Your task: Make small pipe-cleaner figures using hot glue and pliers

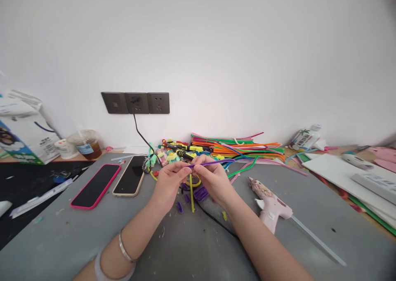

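A purple pipe cleaner point(215, 162) is pinched between the thumbs and fingers of both hands, its free end reaching right. My left hand point(169, 185) grips it near one end, and my right hand point(213, 180) closes on it just beside, the thumbs almost touching. Below the fingers a yellow-green pipe cleaner point(192, 194) points down toward the table; whether it is held or lies behind the hands I cannot tell. Small purple pieces point(180, 207) and a larger purple coil point(201, 193) lie beneath my hands.
Bundled colourful pipe cleaners point(247, 149) lie against the wall. At the right rests a pink glue gun point(272, 204) with a glue stick in its rear. Two phones, one red-cased point(96, 186), one black-screened point(130, 175), lie left. A drink cup point(88, 145) stands behind them. A black cable point(213, 219) crosses the table.
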`<state>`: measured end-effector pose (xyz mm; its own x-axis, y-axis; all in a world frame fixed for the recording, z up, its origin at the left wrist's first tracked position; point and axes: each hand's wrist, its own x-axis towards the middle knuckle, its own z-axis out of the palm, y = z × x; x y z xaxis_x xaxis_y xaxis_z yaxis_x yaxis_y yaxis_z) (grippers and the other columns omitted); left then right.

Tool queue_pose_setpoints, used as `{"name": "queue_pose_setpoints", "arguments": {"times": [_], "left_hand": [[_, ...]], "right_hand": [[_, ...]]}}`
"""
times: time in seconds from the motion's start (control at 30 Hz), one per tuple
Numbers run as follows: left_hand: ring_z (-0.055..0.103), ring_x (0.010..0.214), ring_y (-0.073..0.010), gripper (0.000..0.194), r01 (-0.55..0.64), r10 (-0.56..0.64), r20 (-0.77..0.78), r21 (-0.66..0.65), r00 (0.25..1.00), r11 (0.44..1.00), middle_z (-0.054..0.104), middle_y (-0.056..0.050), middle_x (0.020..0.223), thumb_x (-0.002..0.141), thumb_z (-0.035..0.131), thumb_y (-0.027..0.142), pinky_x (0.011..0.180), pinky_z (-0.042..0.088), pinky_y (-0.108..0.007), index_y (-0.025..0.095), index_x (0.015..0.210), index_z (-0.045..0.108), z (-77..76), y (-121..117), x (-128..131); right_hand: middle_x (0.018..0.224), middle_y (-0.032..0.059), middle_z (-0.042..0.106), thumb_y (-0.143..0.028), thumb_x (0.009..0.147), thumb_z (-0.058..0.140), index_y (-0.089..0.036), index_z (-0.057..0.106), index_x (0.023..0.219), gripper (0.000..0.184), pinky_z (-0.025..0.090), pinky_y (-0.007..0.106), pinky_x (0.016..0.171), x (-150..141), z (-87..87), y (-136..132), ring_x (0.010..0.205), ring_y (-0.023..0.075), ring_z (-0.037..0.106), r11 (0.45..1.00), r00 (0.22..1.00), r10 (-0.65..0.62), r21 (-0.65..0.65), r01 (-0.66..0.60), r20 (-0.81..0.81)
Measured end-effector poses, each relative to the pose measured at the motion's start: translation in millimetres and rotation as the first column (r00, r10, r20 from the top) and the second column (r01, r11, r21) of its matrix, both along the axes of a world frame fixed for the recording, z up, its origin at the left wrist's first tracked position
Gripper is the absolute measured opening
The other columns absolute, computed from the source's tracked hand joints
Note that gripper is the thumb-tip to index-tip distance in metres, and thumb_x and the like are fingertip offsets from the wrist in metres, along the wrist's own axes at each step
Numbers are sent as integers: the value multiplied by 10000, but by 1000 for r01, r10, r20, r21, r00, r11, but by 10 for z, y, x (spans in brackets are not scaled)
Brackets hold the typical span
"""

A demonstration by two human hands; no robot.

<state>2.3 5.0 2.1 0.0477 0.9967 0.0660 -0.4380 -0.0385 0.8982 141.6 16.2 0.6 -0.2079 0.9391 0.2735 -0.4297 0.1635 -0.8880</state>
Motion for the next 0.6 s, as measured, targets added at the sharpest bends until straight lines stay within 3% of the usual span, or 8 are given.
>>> {"name": "queue_pose_setpoints", "arguments": {"times": [0.13, 0.33, 0.43, 0.6], "left_hand": [[530, 621, -105, 286, 5, -6, 93, 7, 996, 1000, 675, 4, 660, 533, 923, 351, 580, 406, -227, 179, 701, 768, -33, -36, 84], [559, 631, -104, 303, -64, 63, 106, 6, 992, 998, 660, 18, 652, 531, 924, 355, 602, 442, -220, 170, 693, 747, -13, -32, 67], [562, 628, -97, 308, -56, 56, 103, 2, 993, 998, 655, 21, 668, 566, 913, 368, 586, 438, -205, 163, 715, 738, -10, -18, 56], [578, 693, -97, 339, -29, 30, 114, -14, 993, 999, 664, 6, 762, 600, 899, 411, 592, 440, -187, 160, 764, 738, 2, 20, -5]], "right_hand": [[776, -3, 512, -442, 683, 831, -217, 619, 648, 311, 408, 276, 675, -72, 24, -38, 728, 162, 471, 1000, 997, -6, -8, 5, -82], [614, -39, 448, -469, 738, 780, -203, 543, 595, 384, 376, 278, 637, -113, -45, -28, 612, 135, 425, 995, 995, 94, -31, -95, -27], [607, -43, 499, -469, 734, 791, -204, 596, 669, 335, 393, 285, 654, -80, -83, 10, 608, 135, 463, 995, 996, 93, -24, -92, 12], [763, -18, 617, -358, 692, 856, -203, 662, 805, 273, 422, 272, 688, 40, -51, 63, 696, 137, 540, 998, 993, 33, 49, -39, 117]]}}
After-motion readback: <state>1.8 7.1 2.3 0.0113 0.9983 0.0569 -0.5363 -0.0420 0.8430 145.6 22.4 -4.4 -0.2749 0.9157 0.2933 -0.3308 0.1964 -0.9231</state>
